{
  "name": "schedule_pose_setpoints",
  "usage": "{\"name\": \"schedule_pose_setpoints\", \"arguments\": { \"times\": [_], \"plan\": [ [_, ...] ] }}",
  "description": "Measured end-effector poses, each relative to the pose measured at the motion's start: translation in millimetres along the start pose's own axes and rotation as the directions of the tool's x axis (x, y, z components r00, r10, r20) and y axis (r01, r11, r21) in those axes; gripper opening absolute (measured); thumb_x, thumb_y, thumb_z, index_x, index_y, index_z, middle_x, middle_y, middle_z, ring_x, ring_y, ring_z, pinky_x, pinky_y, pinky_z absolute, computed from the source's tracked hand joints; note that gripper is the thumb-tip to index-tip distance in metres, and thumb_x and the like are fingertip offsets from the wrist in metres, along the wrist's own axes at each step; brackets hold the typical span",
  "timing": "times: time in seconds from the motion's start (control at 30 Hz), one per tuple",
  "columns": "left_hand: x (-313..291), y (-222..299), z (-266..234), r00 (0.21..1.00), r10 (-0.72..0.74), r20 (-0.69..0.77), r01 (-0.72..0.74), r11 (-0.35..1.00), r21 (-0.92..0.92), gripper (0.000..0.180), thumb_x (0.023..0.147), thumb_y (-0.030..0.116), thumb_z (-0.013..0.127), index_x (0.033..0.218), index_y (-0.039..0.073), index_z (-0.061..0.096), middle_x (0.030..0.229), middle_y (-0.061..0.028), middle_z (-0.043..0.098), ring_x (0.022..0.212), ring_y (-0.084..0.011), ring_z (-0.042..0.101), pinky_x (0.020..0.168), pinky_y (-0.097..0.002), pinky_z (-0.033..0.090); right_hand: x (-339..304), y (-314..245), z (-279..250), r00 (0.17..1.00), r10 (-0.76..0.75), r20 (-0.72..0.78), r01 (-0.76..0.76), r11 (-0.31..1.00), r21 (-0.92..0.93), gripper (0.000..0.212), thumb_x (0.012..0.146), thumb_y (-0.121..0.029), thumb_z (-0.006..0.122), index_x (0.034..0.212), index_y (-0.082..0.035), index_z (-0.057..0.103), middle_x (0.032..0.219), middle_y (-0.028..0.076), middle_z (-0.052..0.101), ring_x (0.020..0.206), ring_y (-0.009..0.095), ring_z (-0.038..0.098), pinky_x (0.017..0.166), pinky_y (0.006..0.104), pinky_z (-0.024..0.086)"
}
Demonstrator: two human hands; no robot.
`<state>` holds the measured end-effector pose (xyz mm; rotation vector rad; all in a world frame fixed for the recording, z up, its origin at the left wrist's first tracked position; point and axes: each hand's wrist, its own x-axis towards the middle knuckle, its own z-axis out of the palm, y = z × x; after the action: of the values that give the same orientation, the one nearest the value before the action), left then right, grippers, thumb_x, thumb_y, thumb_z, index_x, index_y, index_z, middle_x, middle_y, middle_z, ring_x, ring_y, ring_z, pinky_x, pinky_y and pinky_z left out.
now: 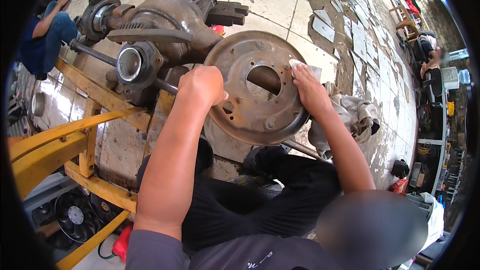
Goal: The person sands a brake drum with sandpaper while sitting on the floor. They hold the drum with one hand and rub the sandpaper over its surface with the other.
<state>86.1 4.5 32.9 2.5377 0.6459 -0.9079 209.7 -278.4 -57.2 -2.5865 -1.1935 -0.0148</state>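
A round, rusty brown brake backing plate [235, 115] stands tilted in front of me, with a large hole in its middle and several smaller holes. My left hand [202, 84] is closed on its left rim, thumb toward the plate's face. On the right side, my right hand [311, 90] presses its fingers against the face near the rim. A small pale, flat piece [295, 63] shows under those fingertips; its kind is unclear. Behind the plate lies a greasy axle housing [170, 17] with a hub end [131, 65]. A crumpled grey-beige rag [352, 117] lies beside my right forearm.
A yellow metal frame [75, 145] stands close on my left, with a black fan [75, 215] below it. Another person [47, 40] crouches at the far left. Broken tiles [360, 40] lie at the back right. A shelf [440, 140] lines the right side.
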Motion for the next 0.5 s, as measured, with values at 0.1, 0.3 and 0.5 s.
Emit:
{"name": "schedule_pose_setpoints", "arguments": {
  "times": [0.1, 0.3, 0.5],
  "plan": [
    [-2.3, -1.4, 6.6, 0.997, 0.057, -0.054, -0.057, 0.998, 0.002, 0.047, 0.084, 0.036, 0.077, 0.113, 0.0, 0.069, 0.12, -0.019, 0.068, 0.113, -0.0341, 0.064, 0.097, -0.0429, 0.052, 4.5, -1.4, 6.6, 0.999, 0.03, -0.041, -0.03, 0.999, -0.017, 0.035, 0.098, -0.014, 0.056, 0.13, 0.0, 0.056, 0.139, 0.021, 0.054, 0.133, 0.038, 0.048, 0.106, 0.0448, 0.044],
    [0.8, -2.8, -0.8, 0.998, 0.037, 0.041, -0.037, 0.999, 0.009, 0.05, 0.085, 0.036, 0.076, 0.119, 0.001, 0.066, 0.123, -0.0186, 0.066, 0.116, -0.0336, 0.062, 0.1, -0.0433, 0.05, -1.7, 2.0, 2.0, 1.0, 0.002, -0.019, -0.002, 1.0, 0.0, 0.035, 0.098, -0.013, 0.056, 0.13, 0.001, 0.055, 0.139, 0.022, 0.054, 0.134, 0.04, 0.047, 0.107, 0.0456, 0.043],
    [-1.2, -4.4, 4.3, 0.996, 0.083, -0.032, -0.082, 0.996, 0.019, 0.046, 0.086, 0.035, 0.075, 0.113, -0.001, 0.069, 0.12, -0.0194, 0.067, 0.112, -0.0349, 0.064, 0.098, -0.0429, 0.052, -20.4, -8.4, -2.2, 0.999, -0.004, 0.045, 0.001, 0.997, 0.075, 0.031, 0.099, -0.012, 0.054, 0.127, 0.0, 0.058, 0.139, 0.022, 0.055, 0.135, 0.038, 0.047, 0.107, 0.0449, 0.043]
  ]
}}
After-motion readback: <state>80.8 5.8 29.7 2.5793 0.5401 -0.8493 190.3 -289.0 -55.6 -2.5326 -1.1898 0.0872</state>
